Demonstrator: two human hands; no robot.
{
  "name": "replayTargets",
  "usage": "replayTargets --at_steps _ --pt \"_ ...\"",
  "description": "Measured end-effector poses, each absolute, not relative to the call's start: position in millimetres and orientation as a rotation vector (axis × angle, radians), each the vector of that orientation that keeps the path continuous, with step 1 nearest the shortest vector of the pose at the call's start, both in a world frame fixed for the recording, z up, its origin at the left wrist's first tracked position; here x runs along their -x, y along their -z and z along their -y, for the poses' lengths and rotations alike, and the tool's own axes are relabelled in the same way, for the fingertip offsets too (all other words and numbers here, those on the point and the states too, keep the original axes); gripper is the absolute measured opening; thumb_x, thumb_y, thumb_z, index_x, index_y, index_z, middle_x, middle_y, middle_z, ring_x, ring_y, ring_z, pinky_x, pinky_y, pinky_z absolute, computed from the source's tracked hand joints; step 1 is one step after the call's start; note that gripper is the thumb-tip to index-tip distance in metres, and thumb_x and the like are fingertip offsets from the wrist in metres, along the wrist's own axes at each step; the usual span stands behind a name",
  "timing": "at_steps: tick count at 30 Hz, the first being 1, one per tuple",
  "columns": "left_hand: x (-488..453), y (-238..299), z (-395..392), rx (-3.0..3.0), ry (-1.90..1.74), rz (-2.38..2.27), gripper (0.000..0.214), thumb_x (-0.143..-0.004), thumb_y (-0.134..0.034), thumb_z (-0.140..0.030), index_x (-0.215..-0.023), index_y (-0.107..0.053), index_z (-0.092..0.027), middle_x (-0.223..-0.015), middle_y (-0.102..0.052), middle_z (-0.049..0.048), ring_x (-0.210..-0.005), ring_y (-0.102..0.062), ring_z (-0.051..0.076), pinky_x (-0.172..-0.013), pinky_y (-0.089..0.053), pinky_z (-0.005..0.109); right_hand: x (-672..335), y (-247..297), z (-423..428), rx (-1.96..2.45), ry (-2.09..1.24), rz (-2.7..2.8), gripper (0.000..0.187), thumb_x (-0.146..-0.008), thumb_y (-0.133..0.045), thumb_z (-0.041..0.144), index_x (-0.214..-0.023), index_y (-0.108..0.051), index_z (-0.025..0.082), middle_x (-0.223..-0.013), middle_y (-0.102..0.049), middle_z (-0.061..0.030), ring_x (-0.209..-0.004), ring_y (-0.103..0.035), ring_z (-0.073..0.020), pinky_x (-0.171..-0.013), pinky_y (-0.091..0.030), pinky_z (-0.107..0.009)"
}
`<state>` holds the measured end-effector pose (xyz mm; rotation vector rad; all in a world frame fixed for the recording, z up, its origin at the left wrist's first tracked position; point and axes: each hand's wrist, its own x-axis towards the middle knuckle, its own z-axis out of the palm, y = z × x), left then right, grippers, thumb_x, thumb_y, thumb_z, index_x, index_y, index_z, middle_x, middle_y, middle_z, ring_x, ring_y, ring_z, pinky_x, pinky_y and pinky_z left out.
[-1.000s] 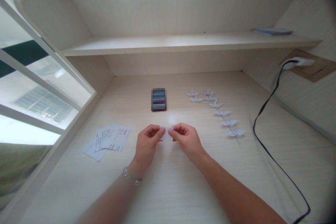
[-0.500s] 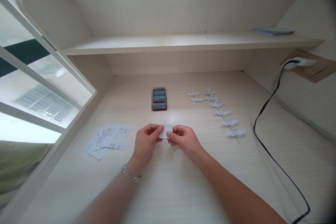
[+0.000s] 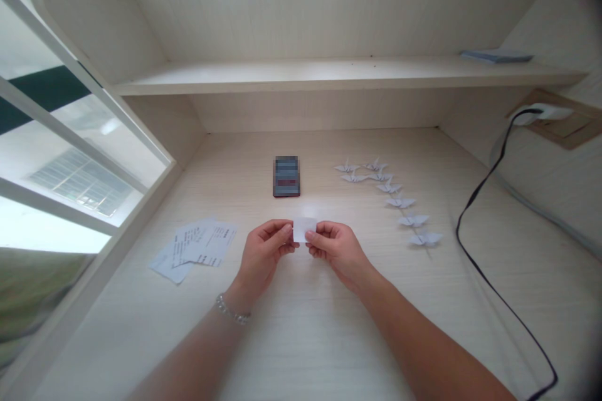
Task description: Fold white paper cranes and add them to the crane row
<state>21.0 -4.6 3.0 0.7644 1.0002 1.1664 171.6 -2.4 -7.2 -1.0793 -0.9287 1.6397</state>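
Note:
A small white square of paper is held up over the middle of the desk. My right hand pinches its right side, the thumb lying on the front face and the other fingers behind. At its left edge is my left hand, closed, with thumb and fingertips against the paper's border; part of that grip is hidden. A bracelet circles my left wrist. To the right, several folded paper cranes stand in a curving line. Printed paper sheets lie overlapping on the left.
Behind my hands a dark phone-like rectangle, blurred out, lies on the desk. A black cable runs from the wall socket down the right side. Above the desk's back is a shelf with a flat bluish item.
The paper has moved slightly right and up between my hands. My left thumb has slid off its face to the left edge. The right hand still pinches it.

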Motion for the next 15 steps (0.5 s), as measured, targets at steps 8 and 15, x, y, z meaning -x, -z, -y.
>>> replayTargets --at_steps 8,15 --pt "-19.8 0.8 1.4 -1.024 -1.211 -1.112 0.017 -0.063 -0.072 -0.024 -0.075 -0.066 -0.014 -0.070 -0.064 0.0018 -0.061 -0.056 0.011 -0.056 -0.044 0.023 -167.8 8.9 5.4 1.133 -1.289 1.197 0.020 -0.068 -0.069 0.034 -0.061 -0.062 0.017 -0.056 -0.060 -0.0007 -0.052 -0.052 -0.0115 -0.049 -0.039 -0.023" --pt "-18.0 -2.5 2.3 -1.058 -1.263 -1.176 0.026 -0.063 -0.072 -0.026 -0.086 -0.067 -0.016 -0.071 -0.064 0.0016 -0.062 -0.055 0.010 -0.058 -0.043 0.022 -166.2 6.0 8.5 1.144 -1.052 1.229 0.014 -0.073 -0.064 0.031 -0.078 -0.071 0.020 -0.077 -0.068 -0.0054 -0.069 -0.062 -0.0175 -0.063 -0.050 -0.030"
